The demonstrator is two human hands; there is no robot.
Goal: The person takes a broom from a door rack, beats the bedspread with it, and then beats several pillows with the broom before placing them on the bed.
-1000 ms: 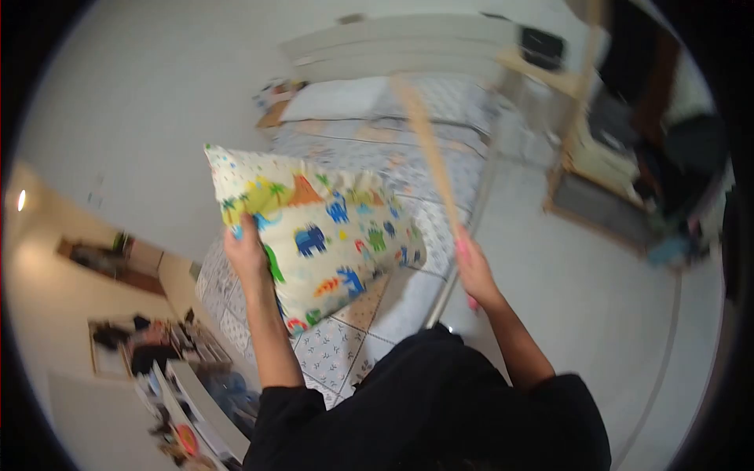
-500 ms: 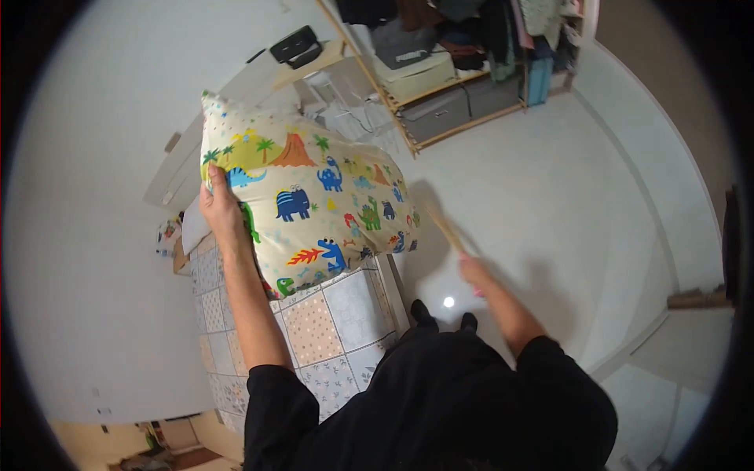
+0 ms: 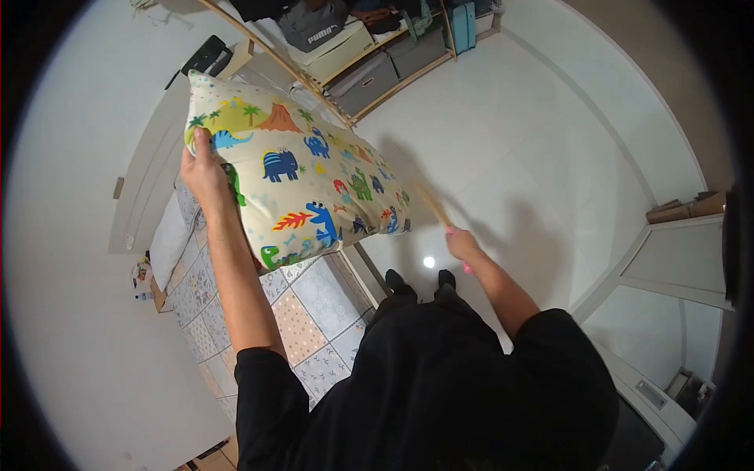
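Observation:
A cream pillow (image 3: 314,180) printed with dinosaurs, palms and a volcano hangs in front of me, above the bed. My left hand (image 3: 206,173) grips its left edge, thumb on the printed face. On the right, my right hand (image 3: 465,245) is closed around the pink handle of a thin wooden stick (image 3: 432,206). The stick slants up and left, its far end close to the pillow's right edge; whether the two touch is hard to tell.
The bed with a patchwork cover (image 3: 302,326) lies below the pillow. A wooden rack (image 3: 377,59) with bags, clothes and grey boxes stands at the top. White floor (image 3: 503,165) spreads to the right, and a white cabinet (image 3: 675,263) is at the far right.
The view has turned, so the rack and bed appear shifted left. Both hands, still holding the pillow and the stick, sit slightly further left and higher in the picture.

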